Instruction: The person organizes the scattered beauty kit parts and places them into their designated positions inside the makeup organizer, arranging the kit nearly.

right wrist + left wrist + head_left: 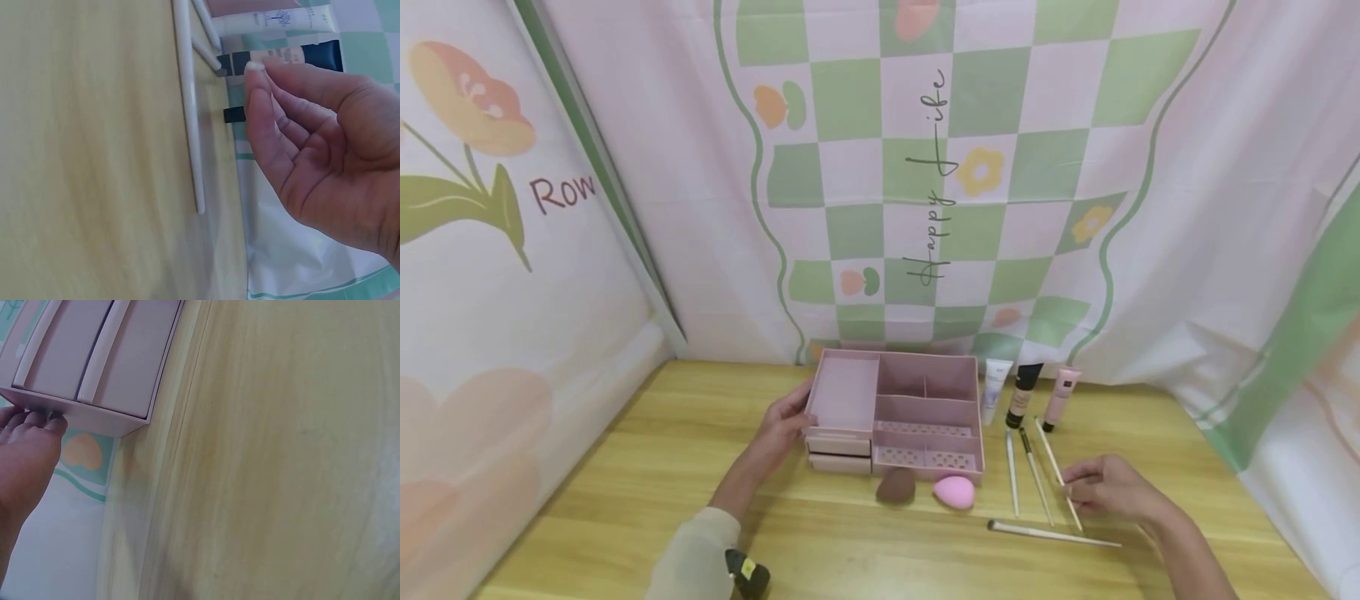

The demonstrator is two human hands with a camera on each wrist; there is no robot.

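Observation:
A pink desktop organizer (927, 402) with open compartments and two front drawers stands against the back curtain. My left hand (781, 427) rests against its left side, thumb at the front corner; in the left wrist view the fingers touch the side wall. On the right, my right hand (1108, 490) pinches a thin pale makeup brush (1049, 452) between thumb and fingertips. Left of it lie a dark-tipped brush (1037, 479) and a light blue brush (1012, 473). A longer pale brush (1052, 533) lies crosswise in front.
Before the organizer sit a brown makeup sponge (897, 486) and a pink makeup sponge (954, 492). To its right stand a white tube (995, 392), a black-and-beige tube (1022, 397) and a pink tube (1062, 398). Printed curtains (970, 208) enclose the wooden table (610, 467).

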